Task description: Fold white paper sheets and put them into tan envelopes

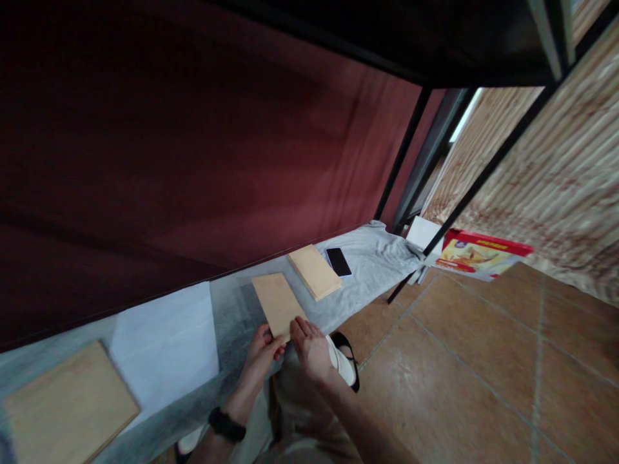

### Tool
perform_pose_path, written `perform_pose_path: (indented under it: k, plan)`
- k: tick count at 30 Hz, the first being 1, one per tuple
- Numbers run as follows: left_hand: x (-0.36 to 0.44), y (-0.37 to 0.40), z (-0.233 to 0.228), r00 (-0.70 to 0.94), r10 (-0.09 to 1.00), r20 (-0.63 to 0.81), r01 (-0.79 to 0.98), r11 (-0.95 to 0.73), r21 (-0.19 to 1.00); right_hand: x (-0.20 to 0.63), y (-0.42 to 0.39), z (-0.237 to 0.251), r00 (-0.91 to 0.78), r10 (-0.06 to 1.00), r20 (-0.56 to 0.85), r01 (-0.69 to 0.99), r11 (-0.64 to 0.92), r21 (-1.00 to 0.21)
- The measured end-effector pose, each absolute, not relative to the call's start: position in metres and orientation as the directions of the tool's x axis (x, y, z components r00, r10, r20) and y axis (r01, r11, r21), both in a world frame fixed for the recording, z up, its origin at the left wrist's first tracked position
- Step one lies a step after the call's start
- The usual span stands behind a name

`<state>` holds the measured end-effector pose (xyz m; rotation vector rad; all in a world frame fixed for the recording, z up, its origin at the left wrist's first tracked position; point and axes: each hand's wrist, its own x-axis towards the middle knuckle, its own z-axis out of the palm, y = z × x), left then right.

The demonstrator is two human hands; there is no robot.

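Note:
A flat rectangular piece of brown kraft paper (278, 299), much like an envelope, lies at a slant with its near end over the bench edge. My left hand (265, 345) pinches that near end between thumb and fingers. On its near right edge, the fingers of my right hand (308, 345) are pressed together, gripping the paper. A small stack of similar brown pieces (314, 270) rests just beyond, to the right. Beside that stack lies a dark-screened phone (338, 261).
A grey cloth (372, 258) covers the narrow bench. To the left are a white sheet (167, 348) and a stack of larger brown paper (68, 406). Black frame bars (403, 151) rise at the right, near a red and yellow box (483, 254) on the tiled floor (464, 374).

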<state>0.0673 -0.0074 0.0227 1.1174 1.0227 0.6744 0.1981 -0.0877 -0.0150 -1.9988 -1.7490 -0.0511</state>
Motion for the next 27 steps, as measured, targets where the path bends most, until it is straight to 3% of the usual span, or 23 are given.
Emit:
perform_pose_path:
  k: [4,7,10,12,15,18,22,27]
  plan:
    - [0.07,-0.014,0.037,0.408,0.863,-0.297,0.007,0.322,0.947,0.206,-0.086,0.003,0.216,0.916,0.338,0.939,-0.099,-0.331]
    - [0.069,-0.019,0.041,0.403,0.866,-0.295,-0.031,0.336,0.941,0.209,-0.087,0.016,0.355,0.857,0.372,0.833,-0.11,-0.542]
    - [0.067,-0.026,0.036,0.408,0.844,-0.348,-0.028,0.392,0.919,0.204,-0.085,0.023,0.581,0.761,0.288,0.48,-0.035,-0.877]
    - [0.068,-0.031,0.032,0.464,0.803,-0.374,-0.02,0.432,0.902,0.195,-0.083,0.024,0.659,0.739,0.137,0.158,0.042,-0.986]
    - [0.071,-0.037,0.029,0.523,0.767,-0.372,-0.02,0.447,0.894,0.18,-0.08,0.024,0.633,0.772,-0.061,-0.244,0.125,-0.962]
    - [0.072,-0.038,0.029,0.497,0.777,-0.386,-0.016,0.453,0.891,0.17,-0.08,0.024,0.596,0.786,-0.167,-0.468,0.171,-0.867]
    - [0.068,-0.033,0.03,0.447,0.805,-0.391,0.008,0.433,0.901,0.17,-0.082,0.027,0.553,0.804,-0.219,-0.552,0.157,-0.819]
    - [0.064,-0.027,0.031,0.453,0.817,-0.358,0.068,0.368,0.927,0.183,-0.083,0.029,0.536,0.813,-0.229,-0.523,0.107,-0.845]
